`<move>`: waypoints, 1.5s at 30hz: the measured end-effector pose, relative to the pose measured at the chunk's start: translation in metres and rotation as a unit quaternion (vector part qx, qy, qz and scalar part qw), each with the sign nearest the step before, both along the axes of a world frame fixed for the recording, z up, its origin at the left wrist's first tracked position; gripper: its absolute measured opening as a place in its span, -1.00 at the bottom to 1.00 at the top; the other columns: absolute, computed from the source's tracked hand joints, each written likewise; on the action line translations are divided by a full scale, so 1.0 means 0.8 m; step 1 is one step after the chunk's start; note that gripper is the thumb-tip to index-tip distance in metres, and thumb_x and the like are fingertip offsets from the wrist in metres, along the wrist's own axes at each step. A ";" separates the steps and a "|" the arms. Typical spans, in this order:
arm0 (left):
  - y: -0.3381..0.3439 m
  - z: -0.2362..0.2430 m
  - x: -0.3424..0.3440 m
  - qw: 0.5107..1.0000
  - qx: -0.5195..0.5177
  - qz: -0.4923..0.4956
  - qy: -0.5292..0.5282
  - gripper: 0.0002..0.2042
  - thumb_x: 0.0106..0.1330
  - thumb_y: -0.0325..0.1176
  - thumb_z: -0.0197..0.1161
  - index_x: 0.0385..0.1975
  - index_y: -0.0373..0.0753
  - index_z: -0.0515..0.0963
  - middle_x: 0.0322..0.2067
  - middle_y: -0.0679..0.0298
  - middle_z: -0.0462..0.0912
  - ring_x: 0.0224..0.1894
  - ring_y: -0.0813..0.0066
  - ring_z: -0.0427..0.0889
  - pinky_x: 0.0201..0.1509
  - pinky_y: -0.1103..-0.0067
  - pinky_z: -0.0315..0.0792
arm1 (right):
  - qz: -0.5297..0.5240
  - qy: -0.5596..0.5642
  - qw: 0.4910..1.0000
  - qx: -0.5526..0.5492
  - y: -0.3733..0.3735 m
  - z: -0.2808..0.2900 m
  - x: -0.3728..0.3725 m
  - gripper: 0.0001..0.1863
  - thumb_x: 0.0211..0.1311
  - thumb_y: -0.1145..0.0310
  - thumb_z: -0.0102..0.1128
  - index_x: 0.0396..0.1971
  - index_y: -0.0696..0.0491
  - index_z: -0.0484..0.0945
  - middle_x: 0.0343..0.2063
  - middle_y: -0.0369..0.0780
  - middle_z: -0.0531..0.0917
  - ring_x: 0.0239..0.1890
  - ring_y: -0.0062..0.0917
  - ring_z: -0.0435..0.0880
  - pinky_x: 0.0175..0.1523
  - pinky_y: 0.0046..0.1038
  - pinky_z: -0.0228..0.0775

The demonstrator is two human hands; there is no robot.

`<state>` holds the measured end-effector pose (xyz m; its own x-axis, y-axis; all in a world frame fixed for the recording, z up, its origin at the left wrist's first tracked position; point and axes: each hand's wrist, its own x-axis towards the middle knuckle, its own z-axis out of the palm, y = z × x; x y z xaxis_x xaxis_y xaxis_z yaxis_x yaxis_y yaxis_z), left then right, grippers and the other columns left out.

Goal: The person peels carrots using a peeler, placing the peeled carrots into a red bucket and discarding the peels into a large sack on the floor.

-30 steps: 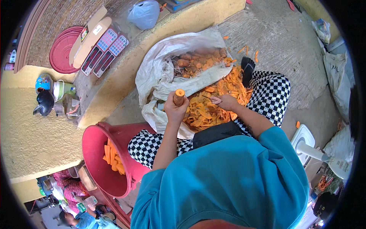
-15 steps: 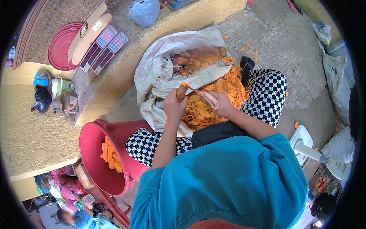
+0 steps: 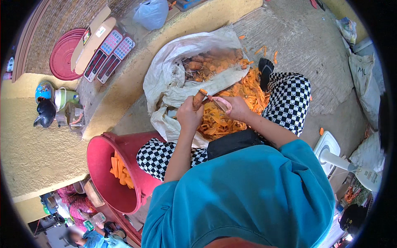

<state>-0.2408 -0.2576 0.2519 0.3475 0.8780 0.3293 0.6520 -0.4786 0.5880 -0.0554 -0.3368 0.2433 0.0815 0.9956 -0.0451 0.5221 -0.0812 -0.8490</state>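
Observation:
My left hand is closed around a carrot, which stands upright; its top end shows bright orange and its lower side is brown. My right hand grips a pink-handled peeler, whose tip reaches the carrot's upper end. Below both hands spreads a heap of orange peelings between my legs. Just beyond it lies an open white woven sack with unpeeled carrots inside. To my left, a tilted red bucket holds peeled orange carrots.
A low yellowish ledge runs along the left, with two calculator-like devices, a red lid and a blue plastic bag beyond it. A white scale stands at right. Another person is at lower left.
The peeler has turned in my right hand, so its pink loop now faces up, and its tip has stayed near the carrot's top. The view has shifted slightly.

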 end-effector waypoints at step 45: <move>-0.003 0.026 0.003 0.992 0.015 -0.017 -0.121 -0.78 -0.10 -0.40 0.33 -0.44 -0.25 0.48 -0.59 0.13 0.56 -0.53 0.18 0.58 -0.45 0.42 0.44 | -0.026 -0.108 0.984 -0.140 0.007 -0.088 0.046 -0.53 0.14 -0.05 0.02 -0.31 0.09 0.60 -0.57 -0.04 0.60 -0.52 -0.11 0.59 -0.40 -0.22 0.40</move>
<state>-0.2385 -0.2597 0.2730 0.2849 0.8553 0.4327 0.4766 -0.5181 0.7103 -0.0187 -0.3311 0.1727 0.1700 0.9406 -0.2939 0.6762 -0.3283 -0.6595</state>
